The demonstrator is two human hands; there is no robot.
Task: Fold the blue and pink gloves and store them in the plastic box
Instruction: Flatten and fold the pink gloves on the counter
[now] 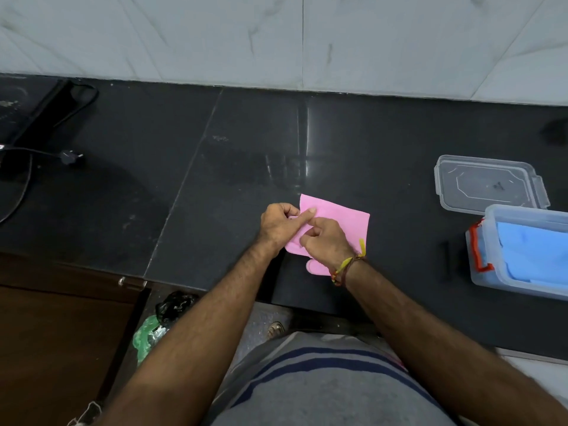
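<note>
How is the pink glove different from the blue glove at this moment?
The pink glove lies on the dark countertop, while the blue glove already sits inside the plastic box. The left hand and right hand pinch and fold the pink glove; nobody touches the blue glove. Apart from colour, both look like the same thin, smooth material.

Head view: a pink glove (335, 218) lies partly folded on the dark bench (246, 155), with the left hand (281, 226) and right hand (327, 239) both pinching its near-left portion and one glove finger protruding below the right wrist. At right, a plastic box (522, 250) with a red latch contains a blue glove (534, 253). Its clear lid (488, 184) lies just behind the box.
</note>
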